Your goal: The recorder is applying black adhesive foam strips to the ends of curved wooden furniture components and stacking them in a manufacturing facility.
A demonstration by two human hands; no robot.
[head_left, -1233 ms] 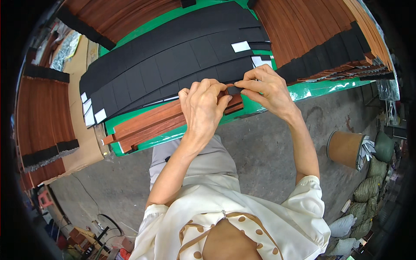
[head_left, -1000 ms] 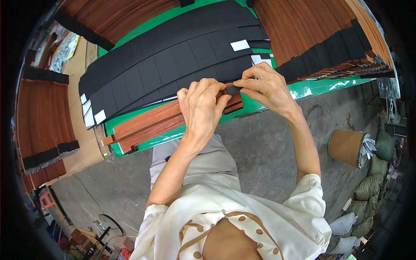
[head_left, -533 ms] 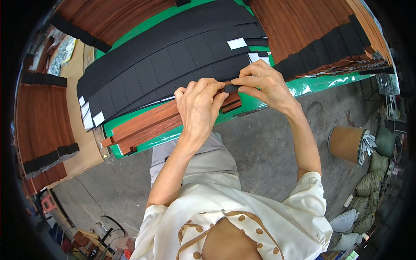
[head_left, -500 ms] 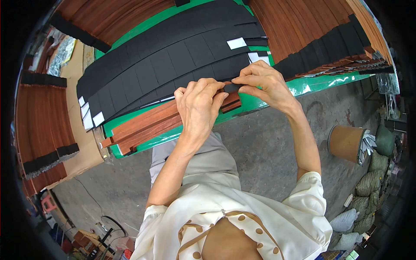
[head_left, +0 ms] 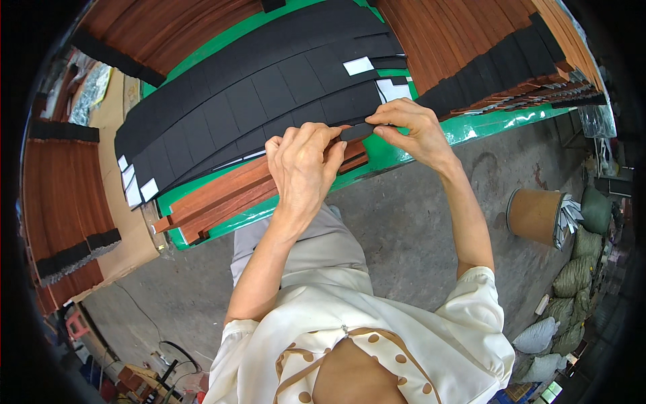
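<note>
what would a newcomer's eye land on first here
Probably the broad spread of black sheets on the green table, flanked by stacked reddish-brown wooden strips at left and right. Next, at its near edge, the left hand and right hand, holding a small black piece between them.

A glossy cream shirt (head_left: pixel 383 310) with short, loose sleeves (head_left: pixel 479 296); brown-dotted, brown-edged white collar (head_left: pixel 389 350); pale grey trousers (head_left: pixel 326 249) show nearer the fingers (head_left: pixel 398 117).

The left hand (head_left: pixel 301 165) and right hand (head_left: pixel 412 130) pinch opposite ends of a small black strip (head_left: pixel 356 132). Wooden sticks (head_left: pixel 229 192) lie beneath and left of the left hand on the green desk (head_left: pixel 387 147); black sheets (head_left: pixel 222 111) spread just beyond both hands.
</note>
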